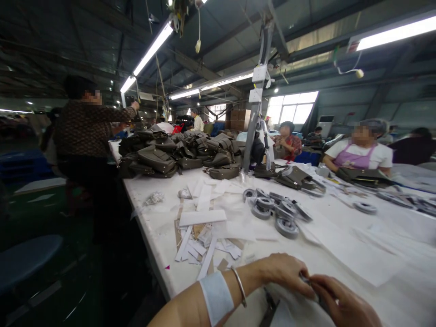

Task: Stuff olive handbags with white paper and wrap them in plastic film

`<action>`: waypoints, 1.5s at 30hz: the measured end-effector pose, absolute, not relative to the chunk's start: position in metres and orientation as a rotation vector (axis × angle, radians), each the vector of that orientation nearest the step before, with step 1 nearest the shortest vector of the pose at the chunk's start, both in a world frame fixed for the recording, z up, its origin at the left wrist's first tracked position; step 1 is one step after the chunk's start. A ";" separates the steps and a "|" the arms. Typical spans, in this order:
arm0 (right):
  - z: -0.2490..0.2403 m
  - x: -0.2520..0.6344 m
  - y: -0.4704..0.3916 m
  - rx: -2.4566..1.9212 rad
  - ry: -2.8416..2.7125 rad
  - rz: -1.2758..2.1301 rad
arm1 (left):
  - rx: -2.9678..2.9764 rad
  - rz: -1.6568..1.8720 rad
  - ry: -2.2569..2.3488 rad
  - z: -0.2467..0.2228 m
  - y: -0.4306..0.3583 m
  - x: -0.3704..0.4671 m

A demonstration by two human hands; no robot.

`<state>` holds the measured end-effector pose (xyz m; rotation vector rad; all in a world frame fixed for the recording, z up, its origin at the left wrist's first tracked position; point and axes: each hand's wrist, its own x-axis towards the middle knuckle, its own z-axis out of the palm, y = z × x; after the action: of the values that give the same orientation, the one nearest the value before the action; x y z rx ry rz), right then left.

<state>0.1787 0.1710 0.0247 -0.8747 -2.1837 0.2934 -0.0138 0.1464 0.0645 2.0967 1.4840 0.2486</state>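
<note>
My left hand [289, 271] reaches in from the bottom, its fingers closed on a small greyish piece, perhaps the end of a strip, that I cannot make out. Against it, fingertip to fingertip, my right hand [344, 300] pinches at the same spot. My fingers hide most of what they grip. Below my hands lies a pale sheet [299, 311], with a dark strip [270, 309] beside it near the bottom edge. Several grey coiled rolls [286, 227] lie on the white table just beyond my hands.
Dark olive bags [156, 161] are heaped at the table's far end, near a metal post [254, 131]. White strips and scraps [202, 219] litter the left side. One person [88, 122] stands at left; another in a purple apron [357, 156] sits across with a bag.
</note>
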 end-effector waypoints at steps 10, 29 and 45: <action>0.052 0.161 0.144 -0.907 -2.067 0.398 | 1.559 0.727 1.375 0.059 0.137 -0.017; 0.046 0.174 0.157 -0.898 -2.124 0.634 | 1.234 0.761 1.117 0.041 0.145 -0.027; 0.036 0.186 0.161 -1.194 -2.289 0.835 | 1.735 0.546 1.523 0.044 0.121 -0.001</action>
<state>0.1865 0.1606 0.0362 -1.1935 -2.2895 0.8348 -0.0009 0.1214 0.0443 1.7346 1.5230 0.5458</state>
